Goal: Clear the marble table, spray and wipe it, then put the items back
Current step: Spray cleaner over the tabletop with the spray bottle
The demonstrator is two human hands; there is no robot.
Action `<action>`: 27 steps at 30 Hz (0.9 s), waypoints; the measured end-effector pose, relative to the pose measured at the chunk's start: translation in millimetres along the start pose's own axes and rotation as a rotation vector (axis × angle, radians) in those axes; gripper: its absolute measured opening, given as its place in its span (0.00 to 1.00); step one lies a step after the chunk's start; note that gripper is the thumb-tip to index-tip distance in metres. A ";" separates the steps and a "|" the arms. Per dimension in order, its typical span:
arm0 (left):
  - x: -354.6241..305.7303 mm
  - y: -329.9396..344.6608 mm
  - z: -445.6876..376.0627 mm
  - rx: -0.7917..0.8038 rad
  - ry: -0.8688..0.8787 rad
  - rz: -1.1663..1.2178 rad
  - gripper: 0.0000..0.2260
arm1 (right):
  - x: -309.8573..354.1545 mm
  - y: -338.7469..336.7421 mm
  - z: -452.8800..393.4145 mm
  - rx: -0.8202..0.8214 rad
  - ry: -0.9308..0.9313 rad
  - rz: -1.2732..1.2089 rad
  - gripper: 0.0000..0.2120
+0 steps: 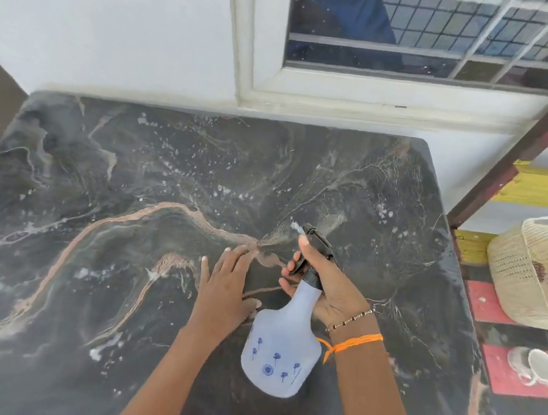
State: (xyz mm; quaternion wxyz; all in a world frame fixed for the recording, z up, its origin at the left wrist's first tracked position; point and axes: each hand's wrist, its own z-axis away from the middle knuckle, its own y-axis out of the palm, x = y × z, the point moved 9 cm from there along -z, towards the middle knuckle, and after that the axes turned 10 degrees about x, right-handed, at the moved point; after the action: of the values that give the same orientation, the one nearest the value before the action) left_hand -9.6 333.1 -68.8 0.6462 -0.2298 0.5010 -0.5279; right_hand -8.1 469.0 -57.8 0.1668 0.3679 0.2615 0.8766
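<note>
My right hand (320, 282) curls tight round the black trigger head of the spray bottle (283, 343), fingers squeezing the lever, thumb up by the nozzle where a fine mist fans out. The bottle is frosted pale plastic, bell-shaped, printed with small blue flowers, held above the marble table (108, 221). My left hand (225, 280) lies flat, fingers spread, on the dark veined slab, speckled with wet droplets. A woven basket (540, 274) sits off right.
</note>
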 end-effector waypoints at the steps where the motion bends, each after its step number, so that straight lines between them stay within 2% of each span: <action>1: 15.3 -2.9 12.4 -0.014 -0.023 0.031 0.37 | -10.5 16.6 -2.3 0.015 0.011 0.068 0.14; 5: 98.6 -16.3 79.3 -0.051 -0.202 0.113 0.40 | -63.4 95.1 -6.2 0.143 0.048 0.342 0.15; 8: 168.6 -17.3 139.6 -0.070 -0.373 0.170 0.41 | -112.1 149.7 -5.3 0.248 0.099 0.489 0.20; 11: 228.1 -12.1 200.5 -0.112 -0.558 0.209 0.41 | -156.7 188.7 -7.4 0.289 0.150 0.579 0.27; 13: 256.1 -7.3 233.0 -0.134 -0.636 0.236 0.41 | -184.2 211.3 -10.1 0.312 0.189 0.602 0.28; 17: 277.5 -3.0 257.3 -0.159 -0.634 0.210 0.41 | -223.3 239.8 -17.8 0.304 0.232 0.643 0.27; 21: 279.1 -3.8 259.0 -0.159 -0.590 0.166 0.39 | -242.1 248.2 -27.4 0.183 0.220 0.663 0.26; 24: 278.7 -2.2 258.0 -0.124 -0.572 0.143 0.40 | -245.1 240.9 -27.6 0.116 0.245 0.572 0.23; 27: 269.4 -0.7 250.7 -0.111 -0.493 0.134 0.39 | -239.2 227.4 -16.7 0.118 0.237 0.473 0.22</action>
State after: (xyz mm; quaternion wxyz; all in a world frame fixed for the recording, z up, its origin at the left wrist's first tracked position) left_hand 197.3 29.0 -78.9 0.7687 -0.3529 0.3707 -0.3836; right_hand 118.0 163.8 -68.9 -0.0961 0.3228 0.2365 0.9114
